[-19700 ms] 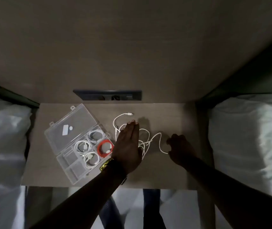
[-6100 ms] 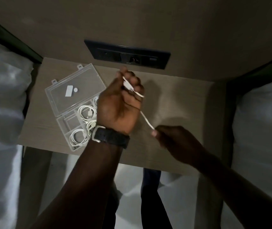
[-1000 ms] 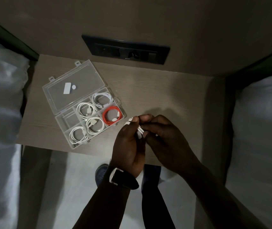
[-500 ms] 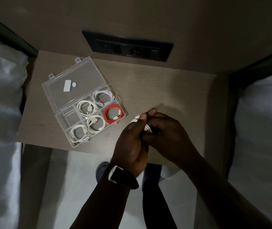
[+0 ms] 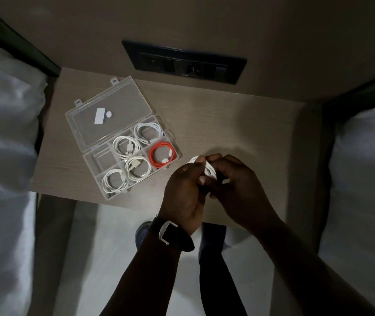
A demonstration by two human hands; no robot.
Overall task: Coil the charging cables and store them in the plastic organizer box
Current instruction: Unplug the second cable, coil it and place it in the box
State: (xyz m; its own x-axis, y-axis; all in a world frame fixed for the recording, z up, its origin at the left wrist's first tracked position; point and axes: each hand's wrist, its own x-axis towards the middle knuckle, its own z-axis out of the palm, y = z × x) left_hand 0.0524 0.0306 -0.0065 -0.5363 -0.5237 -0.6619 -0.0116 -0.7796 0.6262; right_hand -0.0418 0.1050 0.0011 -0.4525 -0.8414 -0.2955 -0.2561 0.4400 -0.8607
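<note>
While the organizer box point(image 5: 122, 142) lies open at centre left of the counter point(image 5: 239, 124), the left hand point(image 5: 185, 190) and right hand point(image 5: 236, 185) pinch the coiled white cable point(image 5: 209, 171) just right of it; a slackened grip could let the loops spring apart.

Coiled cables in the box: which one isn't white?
The orange cable, in the compartment at the box's right end nearest the hands; the other four coils are white.
</note>
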